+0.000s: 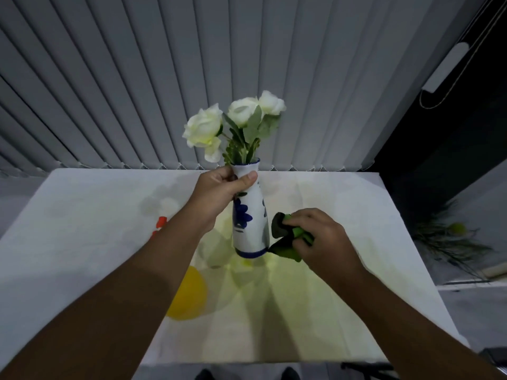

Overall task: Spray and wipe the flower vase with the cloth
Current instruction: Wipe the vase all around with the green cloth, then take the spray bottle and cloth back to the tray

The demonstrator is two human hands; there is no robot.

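A white vase [251, 215] with blue flower patterns and a blue base holds white roses [233, 119] with green leaves. My left hand [219, 190] grips the vase's neck just under the rim and holds it above the table, tilted slightly. My right hand [318, 234] is closed on a bunched green and dark cloth [288, 237], which lies against the vase's lower right side. A yellow spray bottle [189, 294] with a red top [160, 223] lies on the table under my left forearm, mostly hidden.
The table [82, 242] is covered with a white sheet. Grey vertical blinds [164, 78] hang just behind its far edge. On the floor to the right lies a plant [450, 239]. Dark shoes show below the table's near edge.
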